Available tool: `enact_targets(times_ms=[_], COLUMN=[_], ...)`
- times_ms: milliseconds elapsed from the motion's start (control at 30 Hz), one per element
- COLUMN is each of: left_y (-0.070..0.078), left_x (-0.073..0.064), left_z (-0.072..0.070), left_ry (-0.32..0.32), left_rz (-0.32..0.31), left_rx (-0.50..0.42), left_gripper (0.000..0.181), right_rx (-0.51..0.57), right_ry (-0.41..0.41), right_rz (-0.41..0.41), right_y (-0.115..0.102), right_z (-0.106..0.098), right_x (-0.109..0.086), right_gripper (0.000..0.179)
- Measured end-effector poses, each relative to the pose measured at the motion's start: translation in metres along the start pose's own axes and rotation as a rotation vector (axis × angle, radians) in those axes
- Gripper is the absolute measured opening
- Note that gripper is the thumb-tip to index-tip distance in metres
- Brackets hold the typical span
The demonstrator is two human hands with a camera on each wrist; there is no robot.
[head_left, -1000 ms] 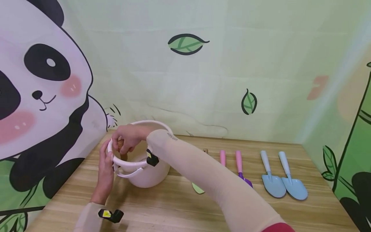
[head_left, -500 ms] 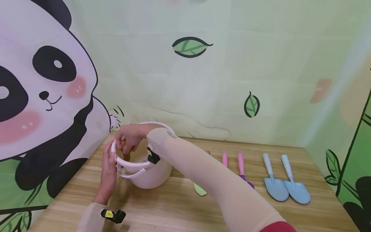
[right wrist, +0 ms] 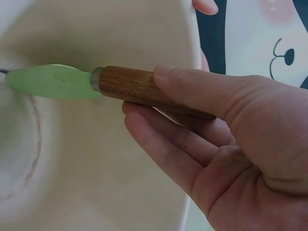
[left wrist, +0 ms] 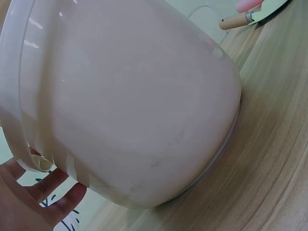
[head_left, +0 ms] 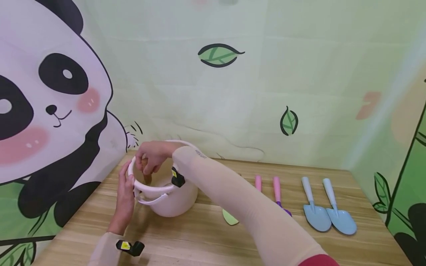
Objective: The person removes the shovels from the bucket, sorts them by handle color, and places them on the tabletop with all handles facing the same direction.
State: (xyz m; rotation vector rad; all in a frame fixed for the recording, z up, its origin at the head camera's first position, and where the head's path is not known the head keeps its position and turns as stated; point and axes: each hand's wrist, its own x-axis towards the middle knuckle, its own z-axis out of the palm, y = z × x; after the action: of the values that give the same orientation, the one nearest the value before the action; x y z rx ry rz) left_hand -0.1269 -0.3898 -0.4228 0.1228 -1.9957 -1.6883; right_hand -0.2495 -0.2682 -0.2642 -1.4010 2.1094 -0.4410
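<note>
A white bucket [head_left: 176, 205] with a carrying handle stands at the left of the table. My left hand [head_left: 124, 194] is against its left side, the fingers fairly straight along the outside just below the rim in the left wrist view. Reaching over the rim, my right hand [head_left: 154, 157] holds a garden trowel [right wrist: 130, 85] by its wooden handle. Thumb and fingers pinch that handle from opposite sides in the right wrist view. The trowel's light green blade [right wrist: 53, 82] points down toward the bucket floor. From the head view the blade is hidden inside the bucket.
Another green trowel [head_left: 230, 217] lies right of the bucket, partly behind my right forearm. Further right lie two pink-handled tools [head_left: 277, 188], one showing a purple head, and two blue trowels [head_left: 316, 218]. A panda-printed backdrop [head_left: 239, 92] rises behind the table.
The head view has shifted slightly. My right hand, with the trowel in it, has moved a little to the right inside the bucket's rim. My left hand stays at the bucket's side.
</note>
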Motion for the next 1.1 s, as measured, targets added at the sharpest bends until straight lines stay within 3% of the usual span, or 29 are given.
enact_targets(times_ms=[200, 333, 467, 700, 967, 1100], left_y=[0.0, -0.002, -0.004, -0.003, -0.004, -0.004], left_x=[-0.001, -0.001, 0.0, 0.0, -0.001, -0.001], left_z=[0.001, 0.001, 0.001, 0.0, 0.001, 0.001], left_ry=[-0.004, -0.001, 0.009, 0.02, 0.022, 0.024], left_rz=[-0.005, -0.005, -0.002, 0.011, 0.013, 0.022], left_rx=[0.018, 0.004, -0.003, -0.016, -0.021, -0.027], left_gripper=[0.054, 0.055, 0.055, 0.055, 0.055, 0.055], right_rx=[0.051, 0.142, 0.205, 0.197, 0.198, 0.169], right_ry=[0.098, 0.154, 0.241, 0.454, 0.598, 0.669], right_rz=[-0.049, -0.088, -0.153, -0.255, -0.33, -0.324], right_y=[0.008, 0.012, 0.015, 0.02, 0.028, 0.031], right_z=[-0.008, -0.012, -0.014, -0.015, -0.014, -0.015], right_x=[-0.011, -0.024, -0.037, -0.049, -0.06, -0.066], right_gripper=[0.021, 0.035, 0.034, 0.034, 0.032, 0.032])
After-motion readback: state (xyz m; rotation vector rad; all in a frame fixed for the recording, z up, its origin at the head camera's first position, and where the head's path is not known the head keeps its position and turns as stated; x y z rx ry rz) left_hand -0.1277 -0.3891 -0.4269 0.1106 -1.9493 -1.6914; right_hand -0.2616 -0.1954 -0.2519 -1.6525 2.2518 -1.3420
